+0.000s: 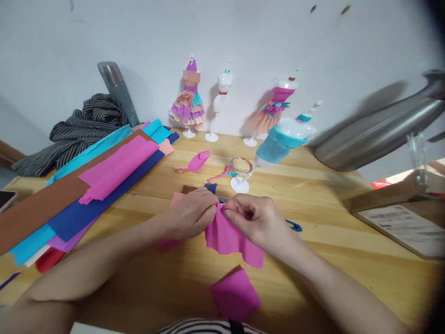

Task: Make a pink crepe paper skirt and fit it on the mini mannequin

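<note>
the left hand and right hand meet above the middle of the counter, each with fingers closed in a pinching grip on the far edge of a pink crepe paper piece; its wavy folds hang toward the near side. the step in hand looks like gathering that edge into pleats. the next move seems to call for one hand pinning the folds while the other tucks in more paper, gently, as it could tear. beyond, to the right, stands a turquoise-wrapped miniature dress form.
</note>
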{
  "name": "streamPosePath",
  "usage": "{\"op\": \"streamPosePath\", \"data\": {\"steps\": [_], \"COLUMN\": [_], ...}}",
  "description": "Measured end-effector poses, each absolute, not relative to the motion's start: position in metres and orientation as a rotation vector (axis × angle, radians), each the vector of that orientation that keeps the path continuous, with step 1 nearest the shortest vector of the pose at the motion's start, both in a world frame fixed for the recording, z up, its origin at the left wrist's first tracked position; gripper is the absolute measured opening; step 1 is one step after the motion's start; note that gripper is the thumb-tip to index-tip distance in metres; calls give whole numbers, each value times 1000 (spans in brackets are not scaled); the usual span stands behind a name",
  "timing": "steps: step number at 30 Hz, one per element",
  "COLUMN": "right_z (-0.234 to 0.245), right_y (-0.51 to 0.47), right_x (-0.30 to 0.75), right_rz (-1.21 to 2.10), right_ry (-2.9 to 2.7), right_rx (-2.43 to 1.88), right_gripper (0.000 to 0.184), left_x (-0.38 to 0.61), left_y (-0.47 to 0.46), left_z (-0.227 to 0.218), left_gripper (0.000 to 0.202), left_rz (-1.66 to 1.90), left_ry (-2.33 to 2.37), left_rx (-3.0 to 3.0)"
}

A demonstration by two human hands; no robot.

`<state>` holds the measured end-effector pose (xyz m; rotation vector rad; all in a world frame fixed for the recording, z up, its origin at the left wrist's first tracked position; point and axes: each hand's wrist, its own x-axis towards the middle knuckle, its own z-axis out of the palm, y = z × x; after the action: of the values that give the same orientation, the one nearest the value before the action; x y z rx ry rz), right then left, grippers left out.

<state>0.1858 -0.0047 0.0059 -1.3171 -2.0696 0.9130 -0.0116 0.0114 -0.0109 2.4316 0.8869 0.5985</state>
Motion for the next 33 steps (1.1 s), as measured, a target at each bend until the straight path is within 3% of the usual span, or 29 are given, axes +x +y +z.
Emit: {"op": "streamPosePath", "data": {"steps": [21, 33], "right_z": [-1, -7], "right_y": [1, 13], "right_x": [182, 184], "right_rz": [1021, 1233], "right_ry": [-1977, -1872], "right_rx": [-1302, -1278], "right_gripper": [12, 21], "left_x": [-11, -8], "left_y": [10, 12], "left_z": [-13, -6], "left_gripper": [27, 37], "left_rz": [568, 587], "left_ry": [844, 908], "left_rx": [2404, 2188]}}
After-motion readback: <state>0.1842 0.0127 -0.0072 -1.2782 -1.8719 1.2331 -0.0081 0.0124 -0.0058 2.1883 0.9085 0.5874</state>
